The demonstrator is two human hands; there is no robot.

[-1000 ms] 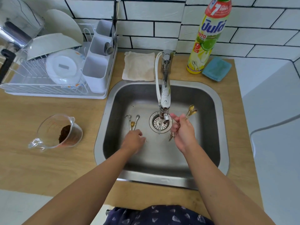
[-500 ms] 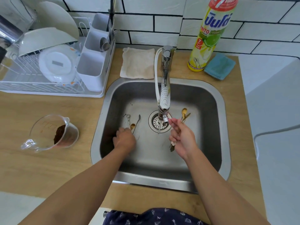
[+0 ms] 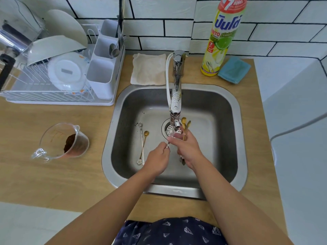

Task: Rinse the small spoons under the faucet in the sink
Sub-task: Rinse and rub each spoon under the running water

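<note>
My left hand [image 3: 157, 158] pinches a small silver spoon [image 3: 168, 144] by its handle; the bowl end reaches under the faucet [image 3: 175, 101] nozzle, where water runs onto it over the drain [image 3: 168, 129]. My right hand [image 3: 187, 149] grips a bunch of gold spoons [image 3: 185, 123], their bowls sticking up beside the nozzle, and its fingers touch the silver spoon. Two more small spoons, one silver [image 3: 141, 138] and one gold [image 3: 145, 137], lie on the floor of the steel sink [image 3: 237, 138] at left.
A glass measuring cup [image 3: 62, 142] with brown powder stands on the wooden counter at left. A white dish rack [image 3: 58, 71] with bowls and a cutlery holder is at back left. A folded cloth [image 3: 148, 69], dish soap bottle [image 3: 223, 38] and blue sponge [image 3: 233, 69] sit behind the sink.
My left hand lifted one silver spoon from the sink floor and carried it right under the water. My right hand moved closer to the nozzle with its gold spoons.
</note>
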